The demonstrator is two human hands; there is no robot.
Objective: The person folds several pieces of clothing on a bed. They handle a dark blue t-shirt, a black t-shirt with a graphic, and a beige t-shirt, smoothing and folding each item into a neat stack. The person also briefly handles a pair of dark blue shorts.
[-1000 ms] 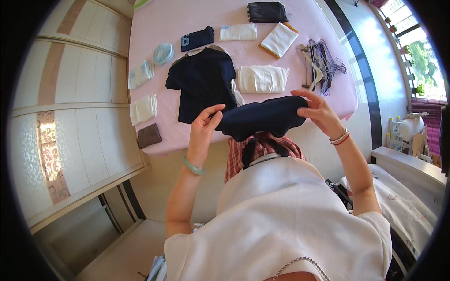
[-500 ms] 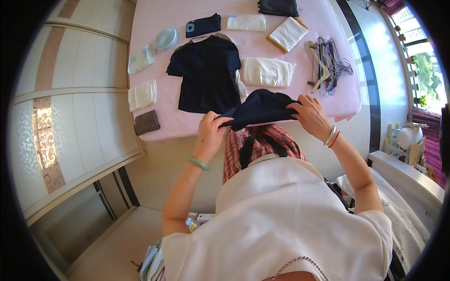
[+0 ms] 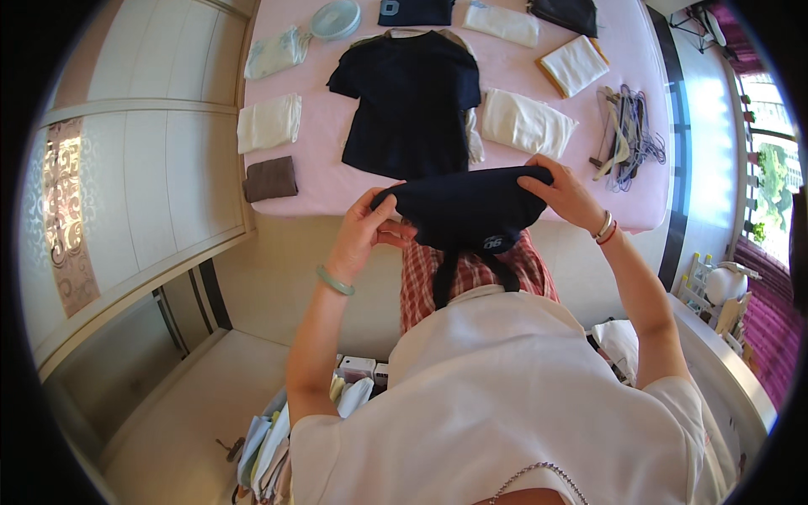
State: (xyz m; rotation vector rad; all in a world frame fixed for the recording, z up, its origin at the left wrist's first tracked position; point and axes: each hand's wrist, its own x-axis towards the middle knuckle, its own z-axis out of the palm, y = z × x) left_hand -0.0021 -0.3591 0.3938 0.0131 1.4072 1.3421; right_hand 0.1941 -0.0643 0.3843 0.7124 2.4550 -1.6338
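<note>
A soft navy-blue fabric garment (image 3: 471, 202) with small pale markings hung in midair between the left hand (image 3: 366, 225) and the right hand (image 3: 566, 195), just off the near edge of a pink-sheeted bed (image 3: 324, 190). Gripped only at its ends, the sagging cloth looked liable to crease or slip out of line if either pinch loosened or the pull turned uneven. The hands were well apart, each with thumb and fingers clamped on the fabric, and beyond them a dark short-sleeved T-shirt (image 3: 408, 109) lay spread flat.

Spread shirt (image 3: 408, 105) left of hangers (image 3: 624, 145)
</note>
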